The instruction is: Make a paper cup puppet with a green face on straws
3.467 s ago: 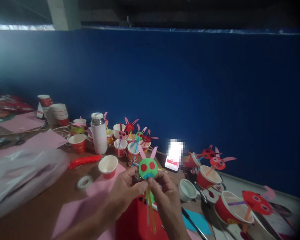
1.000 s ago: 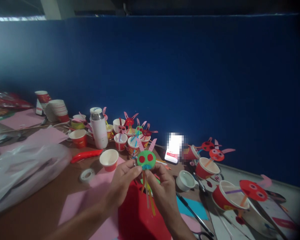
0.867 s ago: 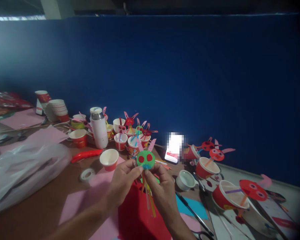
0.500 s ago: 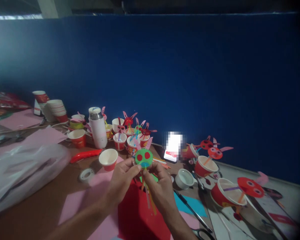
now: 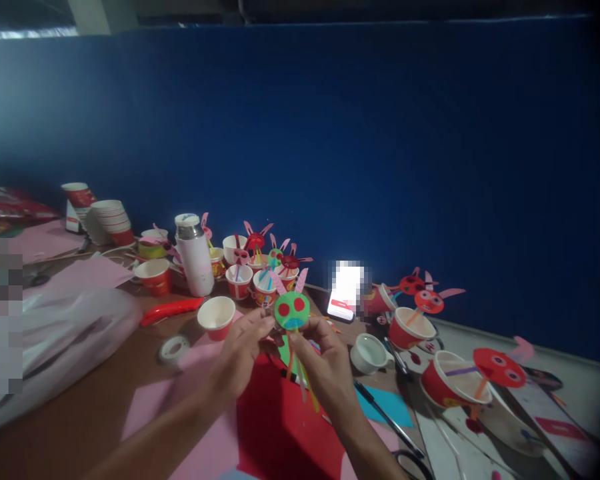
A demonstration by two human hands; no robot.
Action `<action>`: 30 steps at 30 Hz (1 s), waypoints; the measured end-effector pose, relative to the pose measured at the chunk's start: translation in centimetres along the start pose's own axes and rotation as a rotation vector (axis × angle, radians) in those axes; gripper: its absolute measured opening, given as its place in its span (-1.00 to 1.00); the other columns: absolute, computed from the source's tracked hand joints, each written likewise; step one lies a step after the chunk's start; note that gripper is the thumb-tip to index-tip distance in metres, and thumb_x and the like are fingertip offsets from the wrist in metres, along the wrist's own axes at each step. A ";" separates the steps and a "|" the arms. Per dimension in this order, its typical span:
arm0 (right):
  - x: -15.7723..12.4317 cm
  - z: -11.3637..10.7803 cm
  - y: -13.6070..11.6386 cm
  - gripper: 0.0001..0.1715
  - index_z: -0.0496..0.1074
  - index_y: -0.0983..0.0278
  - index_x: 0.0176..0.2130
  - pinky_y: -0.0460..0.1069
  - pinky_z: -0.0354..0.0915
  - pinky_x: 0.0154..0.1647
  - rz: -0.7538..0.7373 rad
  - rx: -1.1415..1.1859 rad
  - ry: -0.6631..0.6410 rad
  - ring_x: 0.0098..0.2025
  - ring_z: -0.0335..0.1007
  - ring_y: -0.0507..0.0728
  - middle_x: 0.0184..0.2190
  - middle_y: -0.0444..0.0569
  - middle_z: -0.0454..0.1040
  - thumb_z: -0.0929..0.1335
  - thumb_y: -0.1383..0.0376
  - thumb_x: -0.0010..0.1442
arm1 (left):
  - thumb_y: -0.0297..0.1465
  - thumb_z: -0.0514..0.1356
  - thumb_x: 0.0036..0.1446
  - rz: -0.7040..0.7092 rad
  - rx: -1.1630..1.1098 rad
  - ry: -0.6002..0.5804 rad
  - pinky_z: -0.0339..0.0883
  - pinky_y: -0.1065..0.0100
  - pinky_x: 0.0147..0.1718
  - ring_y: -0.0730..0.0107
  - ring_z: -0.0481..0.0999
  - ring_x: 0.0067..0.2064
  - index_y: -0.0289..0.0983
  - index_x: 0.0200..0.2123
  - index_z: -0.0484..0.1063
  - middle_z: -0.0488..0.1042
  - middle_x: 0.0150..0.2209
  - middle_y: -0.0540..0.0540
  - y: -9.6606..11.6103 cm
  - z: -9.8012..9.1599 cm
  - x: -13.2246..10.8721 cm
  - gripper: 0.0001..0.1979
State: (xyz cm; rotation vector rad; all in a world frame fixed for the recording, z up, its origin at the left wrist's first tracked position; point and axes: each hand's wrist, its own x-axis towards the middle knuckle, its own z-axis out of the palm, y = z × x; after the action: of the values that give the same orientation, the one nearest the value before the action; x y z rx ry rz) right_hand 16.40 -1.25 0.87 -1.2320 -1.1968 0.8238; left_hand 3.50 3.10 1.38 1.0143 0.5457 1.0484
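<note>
My right hand (image 5: 326, 363) is closed on a green paper rabbit puppet (image 5: 293, 309), thumb in front just below the face. The puppet has pink ears, red round eyes, a blue mouth and several coloured sticks hanging down. Beside its left edge is my left hand (image 5: 244, 348), thumb and fingers drawn together; whether they pinch anything is hard to make out. Under both hands lies red paper (image 5: 280, 433) over pink paper (image 5: 200, 427).
Left are a paper cup (image 5: 217, 319), tape roll (image 5: 174, 349), flask (image 5: 195, 257) and plastic bag (image 5: 80, 340). Cups with finished-looking puppets (image 5: 257, 241) stand behind. Right are a lit phone (image 5: 345, 293), white cup (image 5: 369, 355), pen (image 5: 390, 417), scissors (image 5: 413, 465) and more puppet cups (image 5: 413, 327).
My left thumb has come off the puppet's blue mouth and drawn back to the left. The puppet has shifted slightly up and right in my right hand.
</note>
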 end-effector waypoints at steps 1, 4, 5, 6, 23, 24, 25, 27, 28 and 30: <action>0.0 -0.1 0.0 -0.85 0.36 0.29 -0.33 -0.07 0.20 -0.32 -0.005 -0.019 -0.013 -0.34 0.30 0.06 -0.39 -0.10 0.42 0.31 0.24 0.12 | -0.32 0.16 0.09 -0.011 -0.001 -0.001 0.26 0.46 -0.47 0.38 0.46 -0.35 -0.31 -0.26 0.45 0.52 -0.33 -0.11 0.1 -0.1 0.1 -0.80; 0.1 -0.4 -0.2 -0.90 0.36 0.28 -0.34 -0.08 0.19 -0.32 -0.024 -0.100 -0.052 -0.35 0.30 0.05 -0.41 -0.13 0.41 0.30 0.28 0.12 | -0.27 0.20 0.04 -0.078 0.012 -0.009 0.28 0.44 -0.44 0.37 0.47 -0.37 -0.32 -0.25 0.45 0.52 -0.33 -0.12 0.7 -0.4 0.3 -0.75; 0.1 -0.5 -0.2 -0.92 0.36 0.27 -0.35 -0.08 0.18 -0.32 -0.035 -0.133 -0.064 -0.35 0.30 0.05 -0.42 -0.14 0.41 0.30 0.30 0.12 | -0.28 0.22 0.02 -0.106 0.025 -0.019 0.28 0.43 -0.43 0.38 0.46 -0.38 -0.32 -0.25 0.45 0.53 -0.34 -0.12 0.8 -0.4 0.3 -0.74; 0.1 -0.5 -0.1 -0.94 0.35 0.27 -0.37 -0.09 0.18 -0.33 -0.045 -0.165 -0.073 -0.35 0.30 0.05 -0.42 -0.15 0.41 0.29 0.31 0.12 | -0.30 0.23 0.01 -0.131 0.039 -0.037 0.29 0.42 -0.41 0.39 0.46 -0.39 -0.33 -0.24 0.45 0.52 -0.35 -0.12 1.0 -0.4 0.3 -0.74; 0.2 -3.5 -2.6 -0.70 0.40 0.23 -0.14 0.00 0.28 -0.19 -0.019 -0.405 0.097 -0.14 0.37 0.19 -0.20 -0.02 0.46 0.31 0.18 0.11 | -0.37 0.31 -0.09 -0.013 0.232 0.143 0.32 0.46 -0.40 0.47 0.41 -0.43 -0.36 -0.46 0.48 0.50 -0.48 -0.06 1.7 -2.0 1.5 -0.84; 0.2 -3.5 -2.7 -0.70 0.40 0.24 -0.15 0.00 0.29 -0.21 0.001 -0.396 0.080 -0.15 0.37 0.18 -0.20 -0.02 0.46 0.31 0.18 0.12 | -0.36 0.31 -0.09 -0.010 0.234 0.149 0.32 0.45 -0.39 0.47 0.41 -0.43 -0.36 -0.45 0.48 0.50 -0.48 -0.06 1.6 -2.1 1.5 -0.84; 0.1 -3.5 -2.7 -0.70 0.40 0.24 -0.15 -0.01 0.29 -0.23 0.019 -0.379 0.062 -0.16 0.38 0.18 -0.20 -0.02 0.47 0.30 0.17 0.12 | -0.36 0.31 -0.09 -0.014 0.234 0.147 0.32 0.44 -0.38 0.46 0.41 -0.42 -0.36 -0.45 0.48 0.50 -0.48 -0.07 1.6 -2.1 1.5 -0.84; 0.0 -3.1 -2.6 -0.70 0.40 0.24 -0.15 -0.03 0.28 -0.25 0.034 -0.342 -0.006 -0.18 0.38 0.16 -0.20 -0.03 0.47 0.28 0.16 0.15 | -0.36 0.29 -0.07 -0.032 0.231 0.119 0.32 0.43 -0.37 0.45 0.41 -0.41 -0.37 -0.41 0.48 0.49 -0.47 -0.07 1.4 -1.8 1.3 -0.83; 0.0 -2.8 -2.5 -0.71 0.41 0.24 -0.15 -0.03 0.28 -0.25 0.030 -0.335 -0.040 -0.18 0.38 0.15 -0.21 -0.03 0.48 0.28 0.16 0.16 | -0.36 0.29 -0.06 -0.041 0.230 0.099 0.31 0.42 -0.36 0.44 0.41 -0.41 -0.37 -0.40 0.47 0.48 -0.47 -0.07 1.3 -1.7 1.2 -0.82; 0.1 -2.3 -2.1 -0.72 0.43 0.24 -0.19 -0.03 0.26 -0.25 0.012 -0.356 -0.098 -0.19 0.37 0.15 -0.26 -0.05 0.49 0.29 0.16 0.15 | -0.35 0.28 -0.04 -0.059 0.232 0.069 0.30 0.42 -0.37 0.45 0.40 -0.42 -0.37 -0.40 0.46 0.47 -0.48 -0.06 1.0 -1.3 0.9 -0.82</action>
State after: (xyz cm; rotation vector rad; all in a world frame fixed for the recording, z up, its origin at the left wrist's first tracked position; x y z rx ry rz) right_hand 18.34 -2.17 3.15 -1.4999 -1.4605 0.7051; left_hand 2.44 4.63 1.76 1.1607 0.7619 0.9858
